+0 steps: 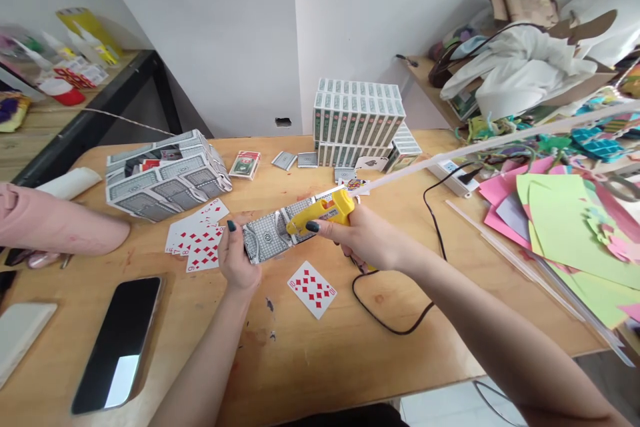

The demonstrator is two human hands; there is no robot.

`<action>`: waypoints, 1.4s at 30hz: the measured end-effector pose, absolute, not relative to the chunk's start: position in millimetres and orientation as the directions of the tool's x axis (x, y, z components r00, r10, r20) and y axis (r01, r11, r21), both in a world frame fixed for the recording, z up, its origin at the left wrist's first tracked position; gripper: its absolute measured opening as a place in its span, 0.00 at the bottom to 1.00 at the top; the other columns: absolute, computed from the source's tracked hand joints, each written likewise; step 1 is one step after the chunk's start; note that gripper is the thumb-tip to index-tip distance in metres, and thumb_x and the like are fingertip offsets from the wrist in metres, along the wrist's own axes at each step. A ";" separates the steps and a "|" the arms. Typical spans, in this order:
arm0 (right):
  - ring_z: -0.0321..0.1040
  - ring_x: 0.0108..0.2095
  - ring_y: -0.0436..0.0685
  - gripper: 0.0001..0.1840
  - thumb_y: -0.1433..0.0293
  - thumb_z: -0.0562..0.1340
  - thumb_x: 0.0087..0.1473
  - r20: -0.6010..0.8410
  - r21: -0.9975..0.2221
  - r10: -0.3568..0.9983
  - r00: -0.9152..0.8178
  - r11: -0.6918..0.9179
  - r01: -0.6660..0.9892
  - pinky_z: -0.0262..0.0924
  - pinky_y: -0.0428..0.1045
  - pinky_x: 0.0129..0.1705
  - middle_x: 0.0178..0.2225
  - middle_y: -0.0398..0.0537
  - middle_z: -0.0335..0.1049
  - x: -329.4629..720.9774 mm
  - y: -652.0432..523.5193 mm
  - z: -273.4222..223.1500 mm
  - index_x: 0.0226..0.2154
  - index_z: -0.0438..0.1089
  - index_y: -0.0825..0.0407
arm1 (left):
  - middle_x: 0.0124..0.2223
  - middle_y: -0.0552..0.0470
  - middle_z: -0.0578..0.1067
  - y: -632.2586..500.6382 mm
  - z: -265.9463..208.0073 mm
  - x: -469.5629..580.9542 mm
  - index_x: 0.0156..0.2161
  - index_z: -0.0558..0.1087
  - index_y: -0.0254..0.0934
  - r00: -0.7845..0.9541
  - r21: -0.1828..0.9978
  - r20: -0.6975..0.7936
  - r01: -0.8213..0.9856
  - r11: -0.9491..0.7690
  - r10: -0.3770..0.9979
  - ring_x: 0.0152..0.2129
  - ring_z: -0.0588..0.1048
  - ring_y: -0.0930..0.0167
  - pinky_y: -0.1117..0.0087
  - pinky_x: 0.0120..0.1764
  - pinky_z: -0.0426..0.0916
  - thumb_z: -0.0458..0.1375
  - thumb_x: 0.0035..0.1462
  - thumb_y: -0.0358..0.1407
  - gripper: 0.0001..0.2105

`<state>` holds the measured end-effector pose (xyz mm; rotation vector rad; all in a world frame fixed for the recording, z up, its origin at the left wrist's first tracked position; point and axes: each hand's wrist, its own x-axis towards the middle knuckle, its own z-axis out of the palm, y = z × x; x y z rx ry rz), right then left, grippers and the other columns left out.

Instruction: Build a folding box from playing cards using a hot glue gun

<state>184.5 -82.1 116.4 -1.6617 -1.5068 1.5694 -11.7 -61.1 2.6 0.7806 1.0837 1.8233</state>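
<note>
My left hand (239, 260) grips one end of a strip of joined playing cards (267, 238), grey patterned backs facing up. My right hand (367, 237) is wrapped round a yellow glue gun (323, 211), whose nozzle points down at the strip's middle. A long clear glue stick (450, 157) runs out of the gun's back toward the upper right. Below the strip, a ten of diamonds (313, 289) lies face up on the table. Several red-suit cards (203, 247) are fanned out left of my left hand.
A box-like structure built from cards (170, 173) stands at the back left. Stacked card packs (357, 120) rise near the wall. A phone (117, 347) and pink roll (65, 220) lie left. The gun's black cord (407, 332) loops toward a power strip (456, 177); coloured paper (565, 213) covers the right.
</note>
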 end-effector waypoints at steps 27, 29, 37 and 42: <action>0.51 0.10 0.43 0.19 0.53 0.62 0.51 -0.544 -0.796 0.798 -0.259 -0.394 0.459 0.48 0.40 0.09 0.14 0.34 0.54 186.1 -66.7 124.3 0.28 0.62 0.53 | 0.26 0.53 0.73 -61.2 -1.6 -12.6 0.27 0.73 0.36 -0.401 0.902 0.074 -0.363 -0.233 0.913 0.25 0.72 0.72 0.73 0.29 0.66 0.62 0.47 0.53 0.19; 0.51 0.10 0.43 0.19 0.53 0.62 0.52 -0.550 -0.794 0.791 -0.267 -0.397 0.461 0.49 0.40 0.09 0.15 0.34 0.54 186.3 -66.7 125.0 0.29 0.62 0.53 | 0.25 0.53 0.73 -61.2 -1.4 -13.0 0.27 0.73 0.36 -0.397 0.899 0.071 -0.372 -0.232 0.915 0.24 0.72 0.73 0.74 0.28 0.66 0.63 0.46 0.52 0.19; 0.53 0.10 0.43 0.17 0.55 0.60 0.55 -0.544 -0.797 0.801 -0.249 -0.401 0.452 0.51 0.40 0.10 0.15 0.34 0.55 184.9 -69.6 120.7 0.30 0.62 0.52 | 0.24 0.54 0.73 -60.8 2.7 -14.3 0.25 0.73 0.37 -0.373 0.900 0.044 -0.387 -0.199 0.927 0.22 0.71 0.74 0.74 0.26 0.66 0.64 0.44 0.52 0.19; 0.51 0.10 0.42 0.19 0.53 0.61 0.54 -0.550 -0.805 0.798 -0.245 -0.429 0.410 0.51 0.40 0.10 0.14 0.33 0.54 185.3 -70.1 115.3 0.29 0.61 0.52 | 0.24 0.54 0.73 -60.7 3.6 -14.5 0.26 0.73 0.37 -0.365 0.910 0.067 -0.358 -0.207 0.929 0.22 0.71 0.74 0.74 0.26 0.65 0.63 0.45 0.53 0.19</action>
